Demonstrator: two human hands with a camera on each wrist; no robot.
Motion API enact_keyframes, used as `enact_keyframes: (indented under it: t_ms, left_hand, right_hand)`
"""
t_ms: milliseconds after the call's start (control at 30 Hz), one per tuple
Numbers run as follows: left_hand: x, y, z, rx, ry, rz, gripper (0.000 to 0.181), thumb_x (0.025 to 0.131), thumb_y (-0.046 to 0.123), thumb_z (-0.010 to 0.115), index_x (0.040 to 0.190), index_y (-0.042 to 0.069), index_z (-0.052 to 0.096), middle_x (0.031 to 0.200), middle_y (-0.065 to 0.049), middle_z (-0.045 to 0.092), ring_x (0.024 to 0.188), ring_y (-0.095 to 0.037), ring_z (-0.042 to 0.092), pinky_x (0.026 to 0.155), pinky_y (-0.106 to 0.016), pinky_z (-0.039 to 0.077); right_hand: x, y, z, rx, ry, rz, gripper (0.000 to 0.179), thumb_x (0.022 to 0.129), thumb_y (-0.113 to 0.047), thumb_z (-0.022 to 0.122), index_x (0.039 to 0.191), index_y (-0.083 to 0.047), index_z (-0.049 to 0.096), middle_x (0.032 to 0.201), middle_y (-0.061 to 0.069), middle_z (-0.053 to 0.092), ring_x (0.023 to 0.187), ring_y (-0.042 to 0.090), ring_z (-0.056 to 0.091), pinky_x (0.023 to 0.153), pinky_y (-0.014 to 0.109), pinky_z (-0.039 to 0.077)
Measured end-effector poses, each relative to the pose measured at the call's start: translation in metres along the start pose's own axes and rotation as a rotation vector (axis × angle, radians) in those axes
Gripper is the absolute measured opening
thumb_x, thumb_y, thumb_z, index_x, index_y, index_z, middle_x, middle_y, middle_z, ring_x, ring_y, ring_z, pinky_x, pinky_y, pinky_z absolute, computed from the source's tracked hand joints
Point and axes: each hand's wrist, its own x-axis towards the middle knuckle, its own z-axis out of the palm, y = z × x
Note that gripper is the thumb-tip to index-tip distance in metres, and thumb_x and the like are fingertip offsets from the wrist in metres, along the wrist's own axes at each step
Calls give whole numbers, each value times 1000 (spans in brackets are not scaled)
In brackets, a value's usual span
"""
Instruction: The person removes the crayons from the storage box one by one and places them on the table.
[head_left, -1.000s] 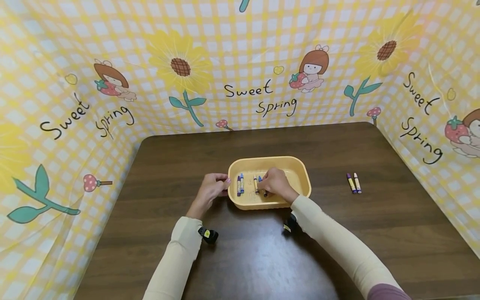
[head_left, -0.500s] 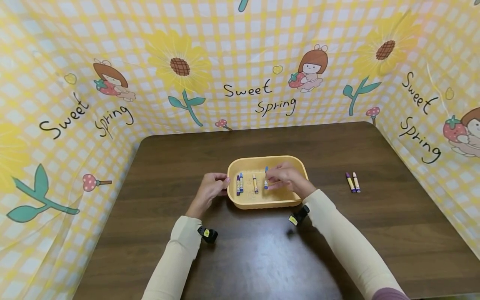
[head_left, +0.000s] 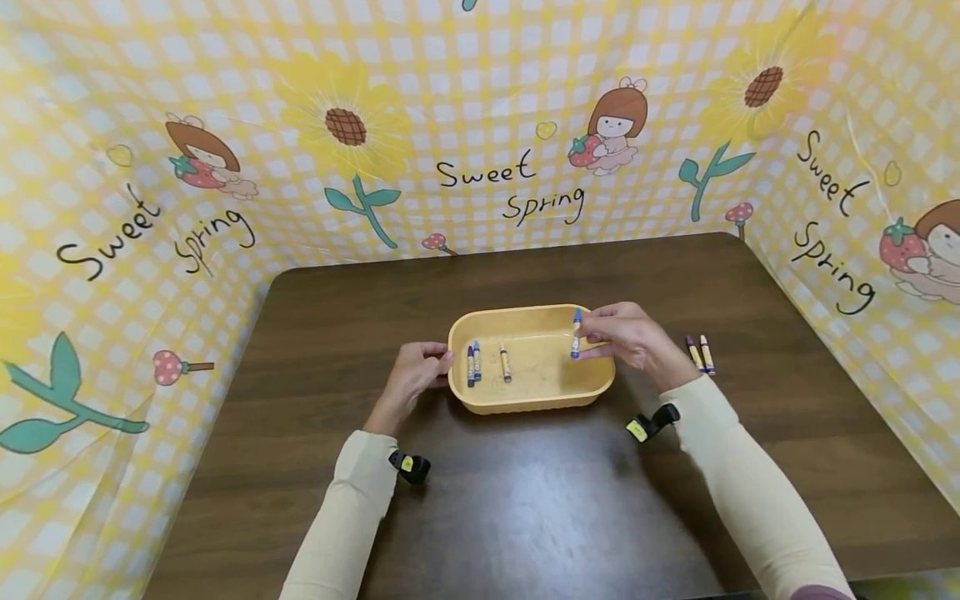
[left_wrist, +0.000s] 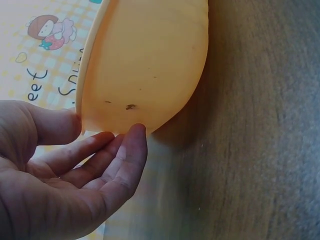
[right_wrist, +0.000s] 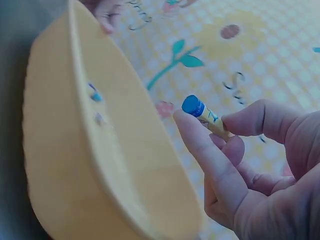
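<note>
A yellow plastic tray (head_left: 551,367) stands on the table. At its left end my left hand (head_left: 411,375) holds it, the thumb at the rim and the fingertips against the outer wall, as the left wrist view shows. My right hand (head_left: 633,337) pinches a blue crayon (head_left: 576,340) between thumb and fingers, raised over the tray's right end. In the right wrist view the crayon's blue end (right_wrist: 192,105) sticks out past the fingers. Inside the tray, a purple crayon (head_left: 471,367) and a light blue crayon (head_left: 477,354) lie side by side, with a pale-tipped crayon (head_left: 506,364) to their right.
On the dark wooden table (head_left: 480,517), right of the tray, lie a purple crayon (head_left: 695,354) and a pale pink-tipped crayon (head_left: 707,354), close together. A yellow checked cloth (head_left: 480,108) with printed flowers hangs behind and along both sides.
My right hand has lifted the blue crayon from the middle of the tray and carried it right, to the tray's right end. My left hand keeps its hold on the tray.
</note>
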Motion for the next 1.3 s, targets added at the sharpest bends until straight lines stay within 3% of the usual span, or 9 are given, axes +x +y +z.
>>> enact_keyframes:
  t_ms: [133, 367, 600, 700, 933, 1100, 1300]
  left_hand:
    - [0, 1, 1, -3, -8, -10, 38, 102, 12, 60, 136, -5, 59, 130, -22, 62, 108, -29, 66, 94, -41, 60]
    - [1, 0, 1, -8, -17, -5, 40, 103, 12, 59, 138, -6, 56, 134, -24, 60, 112, -31, 65, 98, -44, 58]
    - [3, 0, 2, -4, -29, -6, 42, 103, 13, 59, 140, -6, 55, 135, -24, 59, 113, -29, 64, 97, -41, 59]
    - [3, 0, 1, -4, -31, -2, 42, 103, 13, 58, 141, -6, 54, 136, -24, 58, 114, -29, 64, 98, -41, 58]
    - [5, 1, -2, 4, -18, -16, 44, 103, 15, 59, 142, -5, 53, 136, -23, 57, 112, -30, 64, 99, -42, 57]
    - [4, 1, -2, 14, -19, -19, 44, 104, 15, 59, 142, -4, 53, 136, -22, 58, 114, -30, 64, 99, -42, 57]
    - [2, 1, 0, 15, -27, -20, 43, 104, 16, 58, 141, -4, 54, 137, -22, 58, 115, -32, 64, 98, -42, 58]
  right_hand:
    - [-15, -7, -29, -8, -5, -31, 8, 96, 4, 57, 97, 4, 64, 75, 4, 63, 71, 14, 61, 76, 37, 65]
    - [-37, -7, -92, 1, 0, -18, 27, 100, 3, 54, 83, -6, 74, 77, 4, 69, 74, 14, 68, 76, 35, 64]
    - [-64, 9, -161, 7, 20, -38, 31, 104, 0, 51, 91, -5, 78, 87, 5, 75, 81, 16, 72, 76, 34, 64]
    - [-70, 15, -181, -87, 75, -25, 27, 105, -6, 54, 93, -10, 78, 89, 0, 76, 83, 13, 72, 80, 35, 64]
    - [-58, 23, -199, -269, 253, 112, 21, 100, -8, 62, 85, -15, 76, 84, -8, 69, 81, 7, 66, 85, 38, 63]
    - [-50, 31, -203, -299, 289, 119, 21, 98, -1, 61, 87, -7, 78, 81, -8, 69, 79, 8, 65, 82, 38, 64]
    - [-43, 39, -199, -384, 328, 79, 14, 93, 4, 63, 99, 13, 71, 83, -4, 67, 74, 9, 67, 77, 38, 65]
